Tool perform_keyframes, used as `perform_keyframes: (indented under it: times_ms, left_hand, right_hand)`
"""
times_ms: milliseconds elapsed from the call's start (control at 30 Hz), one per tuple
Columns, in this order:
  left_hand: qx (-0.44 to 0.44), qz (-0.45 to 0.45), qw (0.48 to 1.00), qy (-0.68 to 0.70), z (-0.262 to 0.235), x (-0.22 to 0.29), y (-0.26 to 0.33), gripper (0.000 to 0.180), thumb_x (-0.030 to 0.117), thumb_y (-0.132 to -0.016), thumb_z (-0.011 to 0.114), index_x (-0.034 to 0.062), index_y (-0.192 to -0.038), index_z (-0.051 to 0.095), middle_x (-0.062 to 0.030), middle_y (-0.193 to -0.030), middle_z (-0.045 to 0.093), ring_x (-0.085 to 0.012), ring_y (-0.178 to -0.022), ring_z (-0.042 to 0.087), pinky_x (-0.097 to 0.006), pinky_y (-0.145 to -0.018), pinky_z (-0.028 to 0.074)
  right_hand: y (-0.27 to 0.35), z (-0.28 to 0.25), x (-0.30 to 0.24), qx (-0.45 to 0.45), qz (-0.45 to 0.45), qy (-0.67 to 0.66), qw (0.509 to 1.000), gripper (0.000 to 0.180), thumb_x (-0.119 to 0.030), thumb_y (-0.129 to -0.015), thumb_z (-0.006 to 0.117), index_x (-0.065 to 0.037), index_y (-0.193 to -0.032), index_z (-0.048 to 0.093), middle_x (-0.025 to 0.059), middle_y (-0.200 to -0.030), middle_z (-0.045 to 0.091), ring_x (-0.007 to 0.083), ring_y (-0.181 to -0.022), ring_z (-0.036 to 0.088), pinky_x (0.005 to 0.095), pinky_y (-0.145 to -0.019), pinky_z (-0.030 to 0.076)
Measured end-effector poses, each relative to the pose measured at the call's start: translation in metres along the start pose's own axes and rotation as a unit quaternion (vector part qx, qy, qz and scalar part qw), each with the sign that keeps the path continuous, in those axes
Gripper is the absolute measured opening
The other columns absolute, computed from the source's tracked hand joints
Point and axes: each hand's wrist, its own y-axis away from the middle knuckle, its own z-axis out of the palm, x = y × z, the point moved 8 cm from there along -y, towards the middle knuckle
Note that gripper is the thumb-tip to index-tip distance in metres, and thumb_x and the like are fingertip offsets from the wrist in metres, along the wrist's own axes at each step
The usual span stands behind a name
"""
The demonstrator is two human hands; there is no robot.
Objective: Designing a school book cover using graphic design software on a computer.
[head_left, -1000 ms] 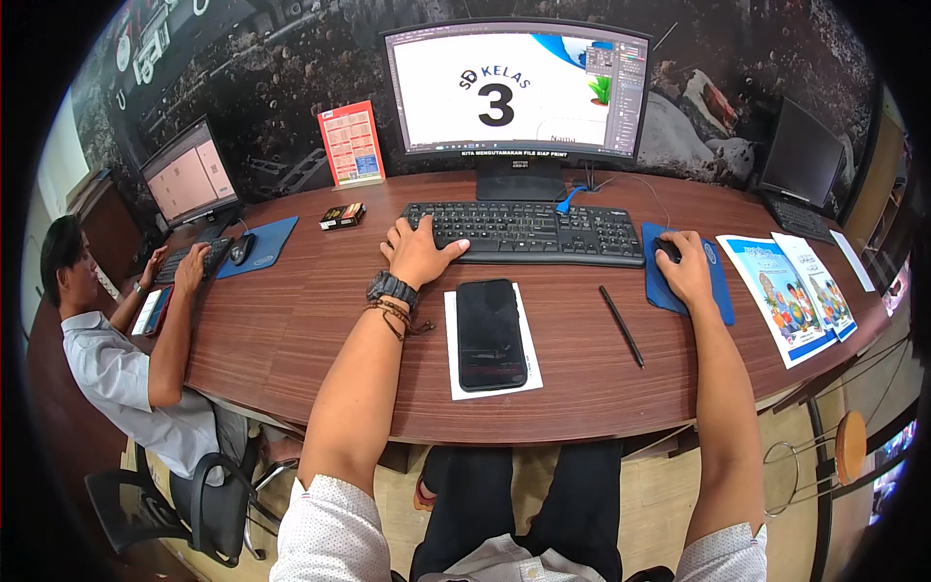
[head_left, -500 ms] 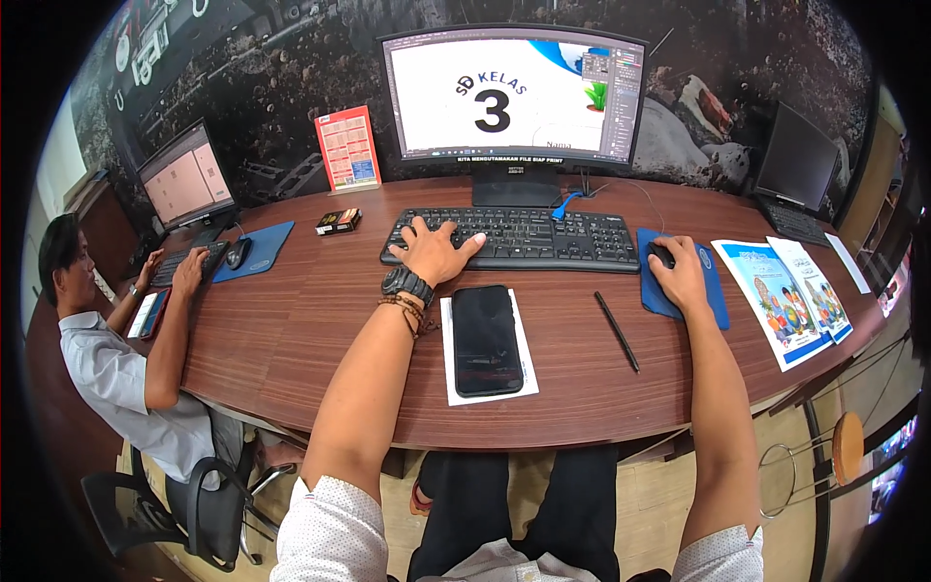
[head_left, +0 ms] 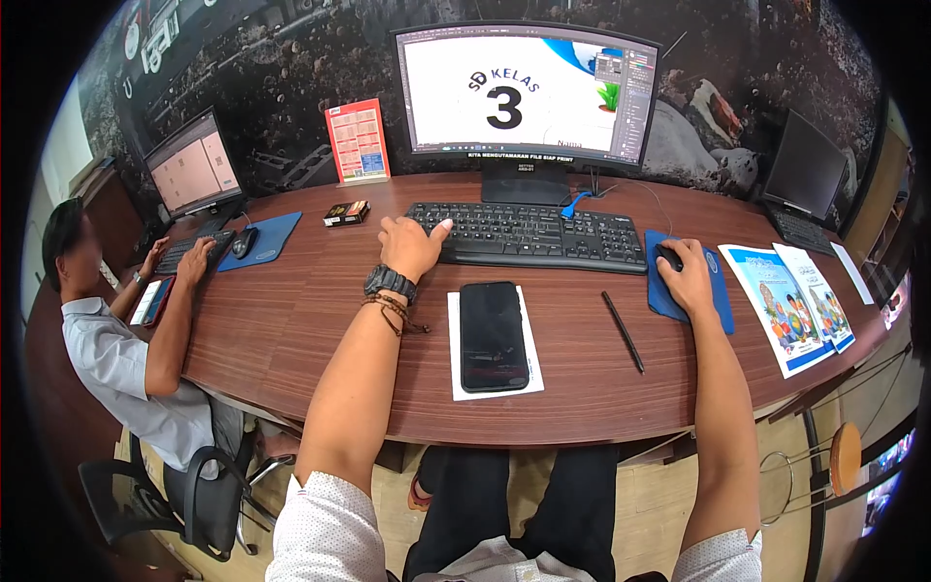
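Observation:
My left hand (head_left: 411,246) rests at the left end of the black keyboard (head_left: 543,239), its thumb out over the keys and its fingers bent and apart, holding nothing. Over on the right, my right hand (head_left: 689,276) is wrapped round a dark computer mouse (head_left: 665,258) on a blue mouse pad (head_left: 719,294). Behind the keyboard stands a curved monitor (head_left: 543,97) showing a white page with a large black numeral and arched lettering. Between my forearms, a black phone (head_left: 493,339) lies on white paper (head_left: 535,373), with a black pen (head_left: 623,332) to its right.
Printed booklets (head_left: 781,310) lie right of the pad, before a dark second monitor (head_left: 803,163). A red calendar (head_left: 357,142) and a small box (head_left: 346,212) stand left of my monitor. At far left a person (head_left: 136,339) sits with hands at another keyboard.
My left hand has shifted left over the keyboard's end, and its spread fingers have drawn in. My right hand stays on the mouse. The view has tilted slightly.

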Motion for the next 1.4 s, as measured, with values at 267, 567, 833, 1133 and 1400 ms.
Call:
perform_keyframes:
  times_ms: [267, 567, 833, 1133, 1400]
  left_hand:
    - [-0.029, -0.011, 0.999, -0.029, 0.0004, 0.0045, 0.0036, 0.076, 0.063, -0.087, 0.062, -0.011, -0.103, 0.069, -0.03, -0.127, 0.048, -0.0461, -0.116, 0.052, -0.05, -0.091, 0.052]
    - [-0.024, -0.006, 0.999, -0.031, 0.0003, 0.0057, 0.0045, 0.076, 0.063, -0.088, 0.061, -0.011, -0.103, 0.069, -0.0298, -0.127, 0.048, -0.0462, -0.115, 0.052, -0.05, -0.09, 0.052]
    - [-0.02, 0.002, 0.999, -0.025, -0.0004, 0.0076, 0.006, 0.078, 0.064, -0.088, 0.06, -0.0126, -0.102, 0.068, -0.033, -0.126, 0.049, -0.0495, -0.114, 0.052, -0.052, -0.091, 0.051]
    - [-0.013, 0.002, 0.999, -0.034, 0.0008, 0.0065, 0.0059, 0.075, 0.062, -0.088, 0.062, -0.0118, -0.101, 0.069, -0.0301, -0.125, 0.05, -0.0463, -0.112, 0.053, -0.05, -0.09, 0.052]
    - [-0.008, 0.004, 0.999, -0.035, 0.0016, 0.0062, 0.0057, 0.076, 0.062, -0.087, 0.062, -0.0115, -0.102, 0.069, -0.0297, -0.124, 0.049, -0.0469, -0.112, 0.053, -0.05, -0.09, 0.052]
  right_hand:
    - [-0.0004, -0.0007, -0.0009, 0.003, -0.004, -0.003, 1.0, 0.034, -0.021, -0.083, 0.067, -0.008, -0.114, 0.07, 0.0159, -0.121, 0.058, 0.0359, -0.113, 0.058, 0.0426, -0.097, 0.048]
    - [-0.0006, -0.0007, 0.0003, 0.008, -0.005, -0.002, 1.0, 0.033, -0.022, -0.083, 0.067, -0.008, -0.113, 0.07, 0.0158, -0.12, 0.058, 0.0357, -0.112, 0.059, 0.0426, -0.097, 0.048]
    - [-0.0005, -0.0018, 0.0005, 0.014, -0.007, -0.004, 1.0, 0.032, -0.021, -0.082, 0.067, -0.007, -0.111, 0.071, 0.0161, -0.118, 0.059, 0.0355, -0.111, 0.059, 0.0423, -0.097, 0.048]
    - [-0.0008, -0.0022, 0.0, 0.012, -0.005, -0.017, 1.0, 0.033, -0.02, -0.081, 0.067, -0.007, -0.111, 0.071, 0.0159, -0.118, 0.059, 0.0353, -0.111, 0.059, 0.042, -0.097, 0.048]
    - [-0.0018, -0.0013, 0.0028, 0.011, -0.002, -0.012, 1.0, 0.033, -0.02, -0.08, 0.066, -0.007, -0.11, 0.071, 0.0158, -0.118, 0.059, 0.0354, -0.111, 0.059, 0.0418, -0.096, 0.048]
